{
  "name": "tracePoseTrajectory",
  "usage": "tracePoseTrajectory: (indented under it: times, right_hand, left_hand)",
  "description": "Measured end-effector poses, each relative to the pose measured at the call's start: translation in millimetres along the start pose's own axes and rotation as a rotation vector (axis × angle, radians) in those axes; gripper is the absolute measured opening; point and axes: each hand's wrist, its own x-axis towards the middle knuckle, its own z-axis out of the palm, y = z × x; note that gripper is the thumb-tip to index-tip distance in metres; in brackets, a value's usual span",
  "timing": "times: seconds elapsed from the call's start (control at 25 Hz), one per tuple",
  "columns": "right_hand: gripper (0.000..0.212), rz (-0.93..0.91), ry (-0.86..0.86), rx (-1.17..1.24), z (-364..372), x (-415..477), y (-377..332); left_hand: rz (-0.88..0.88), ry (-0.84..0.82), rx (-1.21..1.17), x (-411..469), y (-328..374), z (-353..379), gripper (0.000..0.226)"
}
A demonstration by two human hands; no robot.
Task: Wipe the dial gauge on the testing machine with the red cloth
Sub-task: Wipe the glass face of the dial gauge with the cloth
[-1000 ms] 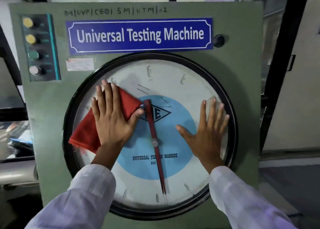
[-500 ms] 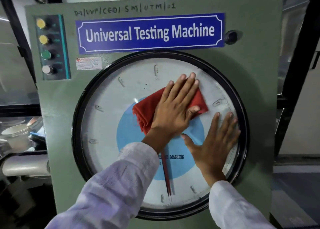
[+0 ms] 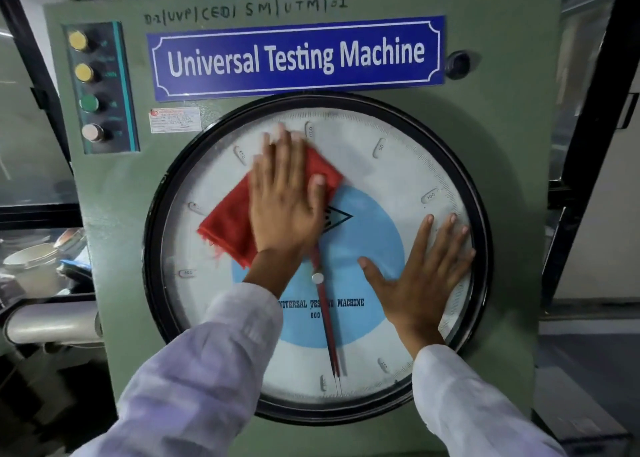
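A large round dial gauge (image 3: pixel 391 166) with a black rim, white face and blue centre fills the green front of the testing machine (image 3: pixel 502 117). My left hand (image 3: pixel 287 197) lies flat on the red cloth (image 3: pixel 227 226), pressing it against the upper left of the dial's glass. The cloth sticks out to the left of my palm and partly under my fingers. My right hand (image 3: pixel 420 283) rests flat with spread fingers on the lower right of the dial, holding nothing. A red pointer (image 3: pixel 329 332) hangs down from the dial's centre.
A blue "Universal Testing Machine" nameplate (image 3: pixel 298 58) sits above the dial. A strip of round buttons (image 3: pixel 88 86) runs down the panel's upper left, and a black knob (image 3: pixel 456 64) is at the upper right. A white bowl (image 3: pixel 31 259) and a pipe (image 3: pixel 52 321) lie left of the machine.
My left hand has swept the red cloth from the dial's left side to the upper right, then back to the upper left. My right hand has stayed flat on the lower right.
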Motion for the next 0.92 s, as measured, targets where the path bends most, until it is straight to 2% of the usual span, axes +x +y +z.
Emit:
tracePoseTrajectory:
  times: [0.12,0.2,0.24,0.28,0.4,0.44,0.52,0.56,0.6,0.72,0.76,0.84,0.92]
  right_hand:
    - [0.126,-0.001,0.016,0.011,0,-2,2]
    - [0.125,0.002,0.019,0.018,0,-2,4]
    - [0.124,0.003,0.015,0.023,-1,-1,3]
    - [0.123,0.002,0.012,0.026,-1,-1,4]
    - [0.124,-0.004,0.0,0.018,0,0,4]
    - [0.124,-0.003,-0.001,0.013,1,0,3]
    - [0.123,0.0,-0.001,0.01,1,-1,2]
    - [0.123,0.0,0.001,0.011,2,-2,2]
    - [0.123,-0.003,0.005,0.01,2,-2,2]
    - [0.125,-0.009,0.009,-0.002,2,-1,2]
    - [0.125,-0.012,0.004,-0.001,1,-2,3]
    - [0.124,-0.01,-0.009,0.01,-2,-2,4]
    - [0.122,-0.01,-0.013,0.009,-4,-1,7]
  left_hand:
    - [0.404,-0.107,-0.011,-15,48,15,0.067]
    - [0.558,-0.131,-0.058,-9,49,16,0.066]
    - [0.54,-0.117,-0.092,0,37,12,0.065]
    - [0.444,-0.094,-0.101,6,18,6,0.065]
    - [-0.026,0.05,0.01,10,-51,-12,0.067]
    - [-0.132,0.088,0.048,9,-63,-16,0.067]
    - [-0.246,0.132,0.055,8,-54,-16,0.067]
    - [-0.223,0.127,0.02,10,-39,-13,0.067]
    - [-0.136,0.093,-0.021,8,-19,-8,0.067]
    - [0.386,-0.112,-0.057,-19,37,13,0.065]
    - [0.493,-0.148,-0.068,-25,46,16,0.063]
    - [0.555,-0.155,-0.148,-20,43,16,0.06]
    - [0.541,-0.148,-0.151,-7,24,8,0.059]
